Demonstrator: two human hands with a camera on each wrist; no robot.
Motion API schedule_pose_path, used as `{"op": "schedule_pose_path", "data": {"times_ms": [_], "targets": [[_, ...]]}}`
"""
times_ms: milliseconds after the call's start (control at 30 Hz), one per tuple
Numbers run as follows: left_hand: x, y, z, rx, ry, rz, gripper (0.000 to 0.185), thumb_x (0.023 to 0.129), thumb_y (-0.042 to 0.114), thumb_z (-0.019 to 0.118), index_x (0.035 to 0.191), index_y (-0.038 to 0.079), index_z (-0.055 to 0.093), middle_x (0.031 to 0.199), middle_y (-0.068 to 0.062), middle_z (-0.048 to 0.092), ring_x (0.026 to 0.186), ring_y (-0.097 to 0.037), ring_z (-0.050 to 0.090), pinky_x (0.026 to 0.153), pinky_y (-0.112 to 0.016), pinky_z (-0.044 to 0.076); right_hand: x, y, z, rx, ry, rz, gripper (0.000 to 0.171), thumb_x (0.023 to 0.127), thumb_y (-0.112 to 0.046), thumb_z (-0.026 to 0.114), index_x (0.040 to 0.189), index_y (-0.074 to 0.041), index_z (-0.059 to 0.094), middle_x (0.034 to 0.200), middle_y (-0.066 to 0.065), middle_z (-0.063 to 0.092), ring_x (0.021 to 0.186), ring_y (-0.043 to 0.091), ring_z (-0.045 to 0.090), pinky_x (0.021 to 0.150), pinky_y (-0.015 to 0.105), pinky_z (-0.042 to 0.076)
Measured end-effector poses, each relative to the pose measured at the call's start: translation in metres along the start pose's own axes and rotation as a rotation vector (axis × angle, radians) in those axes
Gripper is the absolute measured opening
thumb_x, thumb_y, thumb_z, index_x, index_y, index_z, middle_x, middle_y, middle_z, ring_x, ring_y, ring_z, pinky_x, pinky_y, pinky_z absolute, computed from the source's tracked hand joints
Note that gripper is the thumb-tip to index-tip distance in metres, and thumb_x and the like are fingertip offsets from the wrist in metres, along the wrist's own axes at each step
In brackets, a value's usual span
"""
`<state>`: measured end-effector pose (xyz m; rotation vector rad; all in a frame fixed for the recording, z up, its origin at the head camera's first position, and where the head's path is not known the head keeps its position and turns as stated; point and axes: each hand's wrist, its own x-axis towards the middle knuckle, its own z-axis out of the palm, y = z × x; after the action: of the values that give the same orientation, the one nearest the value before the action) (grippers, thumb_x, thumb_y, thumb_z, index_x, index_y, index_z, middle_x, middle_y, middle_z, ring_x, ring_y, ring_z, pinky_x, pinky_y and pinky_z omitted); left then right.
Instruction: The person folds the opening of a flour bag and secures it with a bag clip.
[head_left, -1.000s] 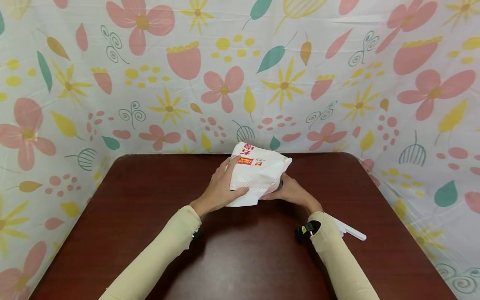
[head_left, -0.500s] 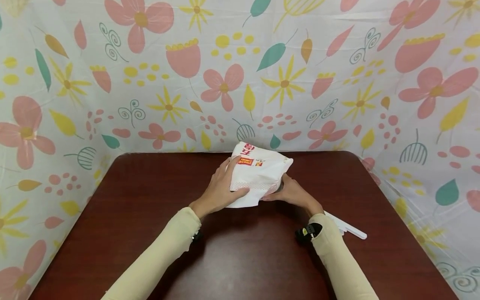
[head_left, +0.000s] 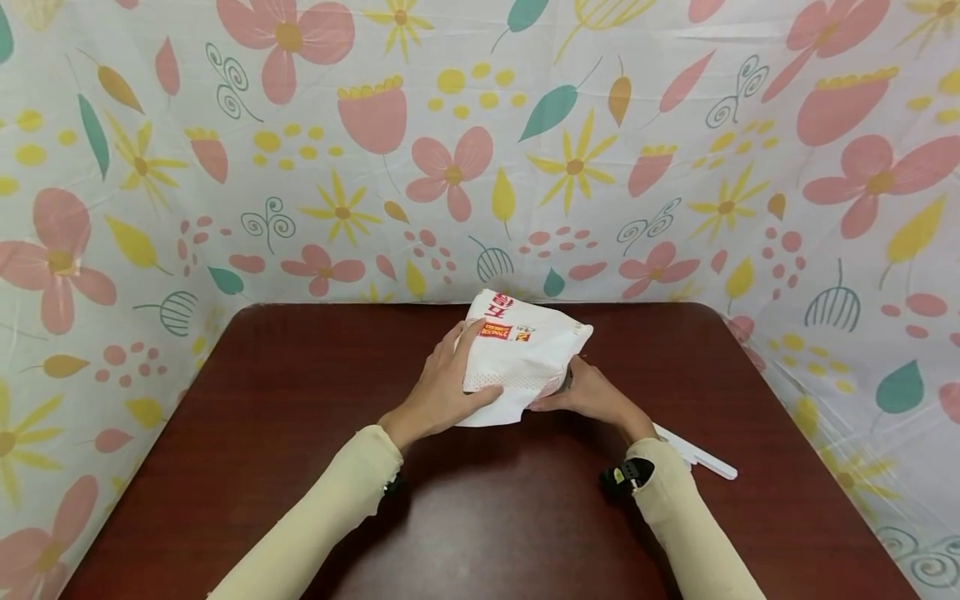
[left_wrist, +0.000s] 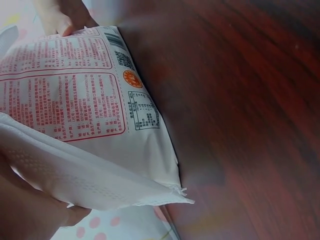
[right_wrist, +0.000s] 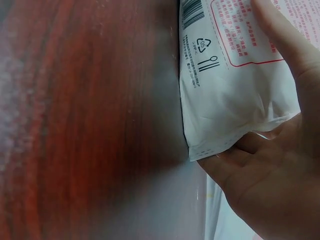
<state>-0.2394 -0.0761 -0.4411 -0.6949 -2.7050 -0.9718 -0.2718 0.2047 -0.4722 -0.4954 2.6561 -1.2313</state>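
Both hands hold a white food bag [head_left: 525,354] with red and yellow printing, near the far edge of the dark table. On its left side is my left hand [head_left: 442,383], thumb on the near face and fingers along the side. My right hand [head_left: 596,396] grips the lower right end, most of its fingers hidden behind the bag. In the left wrist view, red text, a QR code and a small black table cover the bag's face, with a white flap [left_wrist: 75,167] by the left hand. The right wrist view has the right hand's fingers under the bag's corner [right_wrist: 200,145].
A white flat strip with a notched edge [head_left: 708,460] lies on the table [head_left: 487,517] to the right, partly behind the right sleeve [head_left: 675,500]. A flower-printed curtain [head_left: 450,100] stands behind and at both sides.
Both hands and the bag have shifted slightly toward me and to the right. The hold on the bag looks the same.
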Motion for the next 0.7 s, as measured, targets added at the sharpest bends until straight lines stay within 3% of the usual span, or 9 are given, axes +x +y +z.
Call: {"op": "schedule_pose_path", "data": {"times_ms": [300, 700], "targets": [[-0.008, 0.005, -0.001, -0.008, -0.006, -0.011, 0.097, 0.085, 0.056, 0.068, 0.159, 0.03, 0.011, 0.161, -0.014, 0.018, 0.142, -0.035, 0.028, 0.11, -0.059, 0.028, -0.009, -0.003, 0.003, -0.005, 0.002, -0.002, 0.107, 0.063, -0.055, 0.09, 0.147, -0.02, 0.034, 0.135, 0.001, 0.055, 0.118, 0.018, 0.054, 0.1, 0.045, 0.041], [-0.022, 0.013, 0.0, -0.003, -0.001, -0.006, 0.098, 0.084, 0.057, 0.068, 0.159, 0.03, 0.012, 0.161, -0.014, 0.018, 0.142, -0.033, 0.028, 0.111, -0.058, 0.028, -0.022, -0.003, 0.007, -0.037, 0.009, -0.005, 0.101, 0.063, -0.057, 0.089, 0.144, -0.021, 0.038, 0.128, -0.001, 0.059, 0.112, 0.017, 0.056, 0.097, 0.044, 0.042]]}}
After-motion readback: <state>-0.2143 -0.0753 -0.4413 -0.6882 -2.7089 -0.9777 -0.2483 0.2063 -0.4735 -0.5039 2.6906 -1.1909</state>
